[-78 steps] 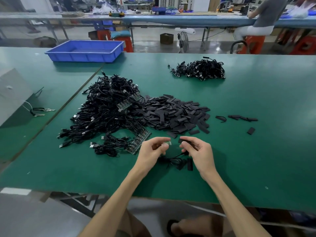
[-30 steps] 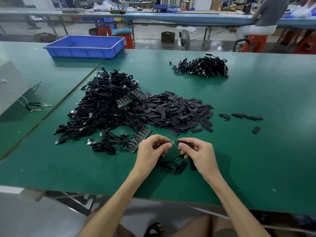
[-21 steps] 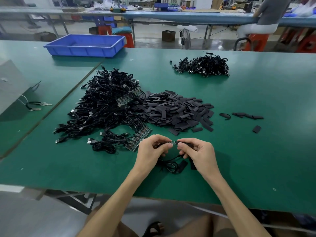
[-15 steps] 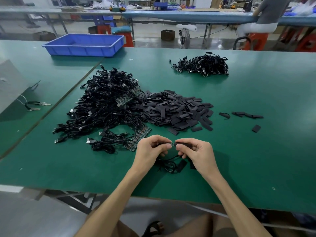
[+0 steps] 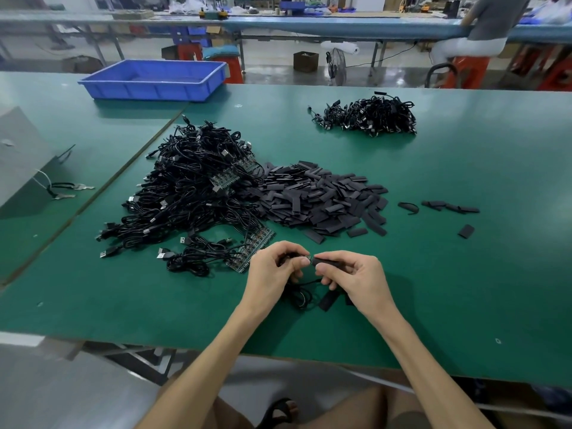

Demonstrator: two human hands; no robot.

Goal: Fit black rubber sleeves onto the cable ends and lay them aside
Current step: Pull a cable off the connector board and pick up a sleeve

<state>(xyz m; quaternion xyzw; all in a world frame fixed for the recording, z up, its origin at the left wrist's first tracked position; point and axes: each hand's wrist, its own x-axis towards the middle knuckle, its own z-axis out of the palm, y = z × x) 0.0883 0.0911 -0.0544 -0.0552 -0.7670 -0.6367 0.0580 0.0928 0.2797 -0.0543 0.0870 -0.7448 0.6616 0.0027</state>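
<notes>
Near the table's front edge my left hand (image 5: 274, 270) pinches a cable end with a small circuit board (image 5: 307, 259). Facing it, my right hand (image 5: 356, 275) pinches a black rubber sleeve (image 5: 325, 261), whose mouth meets the board's tip. The cable's coiled length (image 5: 301, 294) lies on the mat below my hands, beside two loose sleeves (image 5: 328, 300). A heap of black sleeves (image 5: 318, 198) sits behind my hands. Left of it is a big tangle of cables (image 5: 192, 193). A smaller pile of cables (image 5: 368, 116) lies at the far right.
A blue plastic tray (image 5: 154, 80) stands at the far left. A few stray sleeves (image 5: 448, 207) lie to the right of the heap. A grey box (image 5: 18, 162) with keys sits at the left edge. A seated person (image 5: 483, 29) works at the bench behind.
My hands have drawn together, bringing the sleeve's mouth up to the board on the cable end. The view has shifted slightly.
</notes>
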